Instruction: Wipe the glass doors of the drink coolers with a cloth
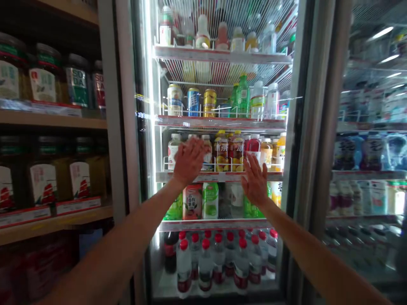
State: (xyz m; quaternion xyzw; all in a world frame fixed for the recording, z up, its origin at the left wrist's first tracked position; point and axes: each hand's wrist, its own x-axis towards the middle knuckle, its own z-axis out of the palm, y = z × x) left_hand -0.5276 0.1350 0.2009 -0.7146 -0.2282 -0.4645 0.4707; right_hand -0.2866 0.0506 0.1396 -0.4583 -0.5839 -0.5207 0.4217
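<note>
Both my arms reach forward toward a lit drinks fridge. My left hand [190, 160] is open and slightly blurred, its fingers stretched upward, in front of the middle shelf [219, 177]. It covers part of some white-capped bottles [174, 149]. My right hand [255, 181] is open too, fingers spread, lower and to the right. Just above it show a red bottle [254, 144] and an orange-yellow drink bottle [266, 151]. Between the hands stand dark tea bottles with yellow caps [221, 150]. Neither hand holds anything. Whether they touch anything is unclear.
Upper shelves hold cans [210, 103] and green bottles [243, 97]. Below are juice cartons [192, 202] and red-capped water bottles [205, 267]. Wooden shelves with jars [44, 76] stand left. At the right is a door frame [321, 127] and another fridge section.
</note>
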